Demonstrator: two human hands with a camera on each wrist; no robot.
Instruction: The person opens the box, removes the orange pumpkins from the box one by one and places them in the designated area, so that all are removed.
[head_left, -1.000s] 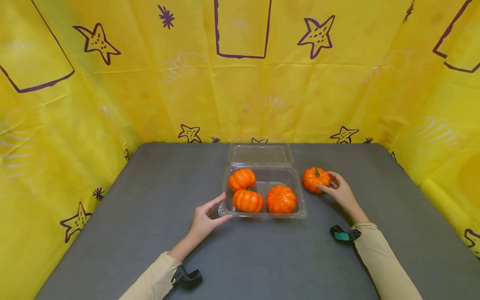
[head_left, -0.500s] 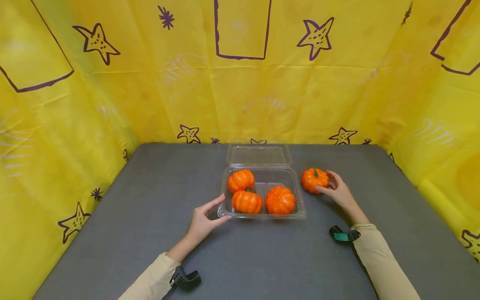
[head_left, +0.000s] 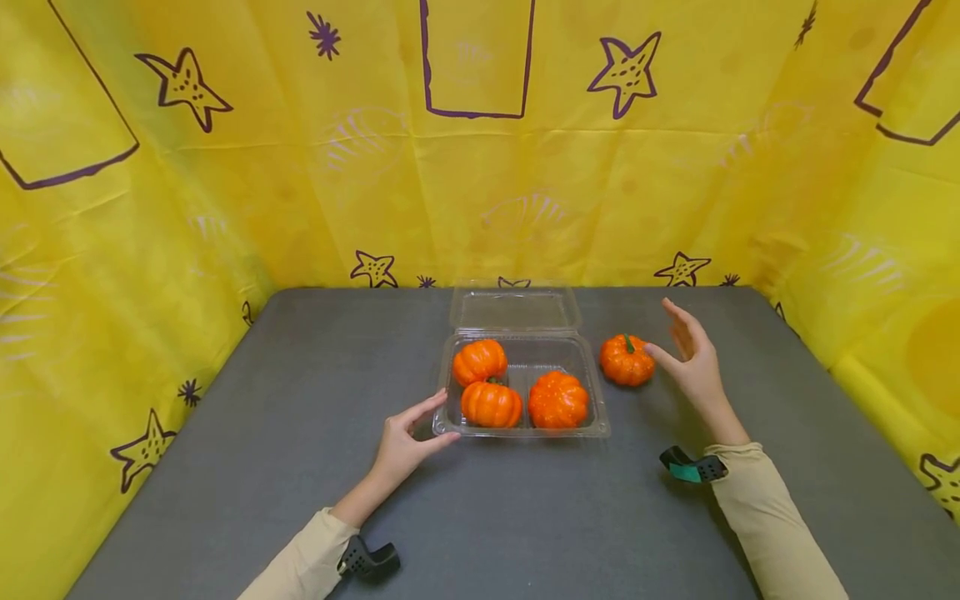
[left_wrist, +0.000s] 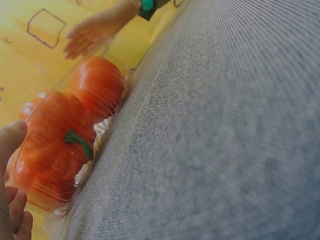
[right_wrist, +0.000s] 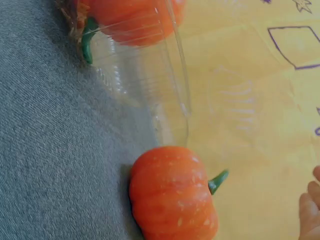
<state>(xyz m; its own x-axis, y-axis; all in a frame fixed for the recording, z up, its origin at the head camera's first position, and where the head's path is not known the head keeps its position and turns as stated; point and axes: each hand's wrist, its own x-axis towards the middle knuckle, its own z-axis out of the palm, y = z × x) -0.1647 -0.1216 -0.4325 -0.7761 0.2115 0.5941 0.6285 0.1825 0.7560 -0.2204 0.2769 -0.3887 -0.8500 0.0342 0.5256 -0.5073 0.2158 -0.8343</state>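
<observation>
A clear plastic clamshell container (head_left: 555,354) lies with its lid (head_left: 517,310) folded back. Inside are three small orange pumpkins: one at the back left (head_left: 480,362), one at the front left (head_left: 492,405) and one at the front right (head_left: 558,401). My left hand (head_left: 401,446) touches the container's front left corner, thumb and fingers spread apart. Just right of the container, a fourth pumpkin (head_left: 627,361) with a green stem sits upright on the table. Beside it my right hand (head_left: 696,367) is raised, fingers extended, holding nothing; its thumb is close to the pumpkin.
A dark grey cloth (head_left: 315,358) covers the table. Yellow curtains (head_left: 330,192) with purple starfish drawings enclose the back and both sides. Each wrist wears a black band, the left one (head_left: 369,560) and the right one (head_left: 692,467).
My right hand has let go of the pumpkin beside the container and moved up and right, its fingers opening. The left hand stays at the container's corner. The view has shifted slightly.
</observation>
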